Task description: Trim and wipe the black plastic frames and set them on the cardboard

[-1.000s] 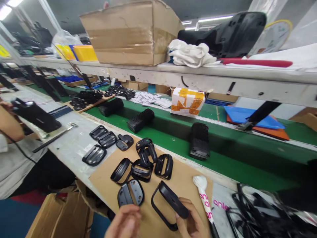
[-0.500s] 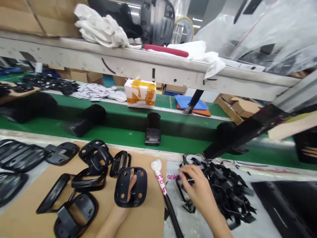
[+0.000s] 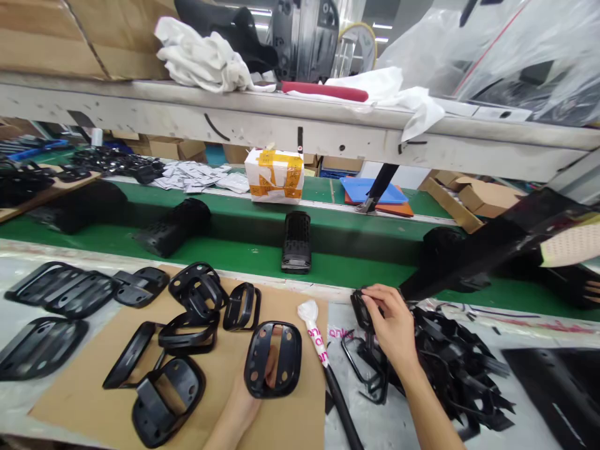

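My left hand [image 3: 244, 400] comes up from below the brown cardboard sheet [image 3: 79, 400] and holds a black moulded plastic frame [image 3: 272, 369] upright, with its fingers behind the opening. Several similar black frames [image 3: 189, 333] lie on the sheet to the left. My right hand [image 3: 391, 325] is at the near edge of a heap of black plastic frames [image 3: 459, 362], its fingers closed on one black frame [image 3: 360, 309]. A stick with a white cloth-wrapped tip [image 3: 315, 350] lies between my hands.
A green conveyor belt [image 3: 225, 256] carries black moulded housings [image 3: 296, 242] beyond the bench edge. A taped white carton [image 3: 274, 176] stands behind it. At the right, a co-worker's gloved hand [image 3: 569, 245] holds a long black part [image 3: 473, 250] over the belt.
The view has swung right since a second ago. My right hand has moved from the cardboard sheet to the heap and taken a frame. My left hand now holds a frame upright.
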The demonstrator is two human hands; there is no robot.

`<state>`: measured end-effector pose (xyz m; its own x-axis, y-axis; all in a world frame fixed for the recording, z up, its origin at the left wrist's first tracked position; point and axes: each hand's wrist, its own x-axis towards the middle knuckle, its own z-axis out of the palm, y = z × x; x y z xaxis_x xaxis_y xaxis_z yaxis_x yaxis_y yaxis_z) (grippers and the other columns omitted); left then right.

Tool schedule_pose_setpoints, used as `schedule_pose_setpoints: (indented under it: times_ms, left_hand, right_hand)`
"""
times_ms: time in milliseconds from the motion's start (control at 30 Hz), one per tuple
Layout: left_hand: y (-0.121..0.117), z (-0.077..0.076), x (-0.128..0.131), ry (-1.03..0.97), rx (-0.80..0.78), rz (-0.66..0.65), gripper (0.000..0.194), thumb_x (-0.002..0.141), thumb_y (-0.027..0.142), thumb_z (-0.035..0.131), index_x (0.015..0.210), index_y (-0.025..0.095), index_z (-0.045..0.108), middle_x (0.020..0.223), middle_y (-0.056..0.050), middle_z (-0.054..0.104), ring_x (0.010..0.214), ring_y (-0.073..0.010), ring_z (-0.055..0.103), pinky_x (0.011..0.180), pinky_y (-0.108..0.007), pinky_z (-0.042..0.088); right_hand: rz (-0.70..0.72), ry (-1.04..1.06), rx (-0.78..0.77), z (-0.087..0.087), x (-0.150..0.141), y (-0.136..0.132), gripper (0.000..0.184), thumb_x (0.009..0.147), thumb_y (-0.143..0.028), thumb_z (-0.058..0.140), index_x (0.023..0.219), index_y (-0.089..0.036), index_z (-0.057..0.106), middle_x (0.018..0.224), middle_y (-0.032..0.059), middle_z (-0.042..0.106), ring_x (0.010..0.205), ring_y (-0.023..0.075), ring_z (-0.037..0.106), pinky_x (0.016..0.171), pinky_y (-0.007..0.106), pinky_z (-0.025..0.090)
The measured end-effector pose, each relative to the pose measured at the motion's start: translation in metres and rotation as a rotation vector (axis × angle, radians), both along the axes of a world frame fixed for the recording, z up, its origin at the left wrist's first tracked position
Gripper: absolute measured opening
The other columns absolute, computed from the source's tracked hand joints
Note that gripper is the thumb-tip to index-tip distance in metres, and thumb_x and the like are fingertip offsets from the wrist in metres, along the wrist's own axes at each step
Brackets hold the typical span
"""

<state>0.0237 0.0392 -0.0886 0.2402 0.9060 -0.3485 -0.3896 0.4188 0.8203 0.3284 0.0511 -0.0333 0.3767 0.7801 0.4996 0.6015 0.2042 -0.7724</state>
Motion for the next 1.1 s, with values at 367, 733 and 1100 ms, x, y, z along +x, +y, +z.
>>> schedule_pose_setpoints:
  times_ms: [367, 733, 1100]
  left_hand:
    - [-0.015, 0.004, 0.003, 0.005, -0.078, 0.054, 0.074, 0.061, 0.082, 0.084, 0.103, 0.021, 0.076, 0.057, 0.006, 0.044, 0.053, -0.0132, 0.045, 0.054, -0.028, 0.045]
    - [-0.034, -0.014, 0.006, 0.239, -0.103, 0.022, 0.070, 0.076, 0.069, 0.079, 0.126, 0.020, 0.073, 0.133, -0.014, 0.073, 0.135, -0.0378, 0.061, 0.111, -0.045, 0.052]
    - [-0.072, -0.002, 0.006, 0.090, 0.074, -0.187, 0.059, 0.096, 0.061, 0.061, 0.137, 0.017, 0.063, 0.125, -0.009, 0.073, 0.118, -0.0276, 0.066, 0.107, -0.041, 0.051]
  right_hand:
    - [-0.045, 0.460, 0.096, -0.003, -0.037, -0.029, 0.019, 0.089, -0.038, 0.085, 0.089, -0.020, 0.078, 0.100, 0.0077, 0.074, 0.087, 0.0227, 0.077, 0.084, 0.040, 0.068]
    - [0.314, 0.053, -0.059, 0.005, -0.121, -0.056, 0.012, 0.103, -0.019, 0.064, 0.095, -0.022, 0.072, 0.095, 0.0064, 0.072, 0.084, 0.0201, 0.071, 0.071, 0.029, 0.059]
    - [0.357, -0.106, -0.076, -0.013, -0.125, -0.079, 0.002, 0.100, -0.025, 0.071, 0.101, -0.023, 0.072, 0.091, 0.0022, 0.067, 0.075, 0.0186, 0.062, 0.071, 0.031, 0.051]
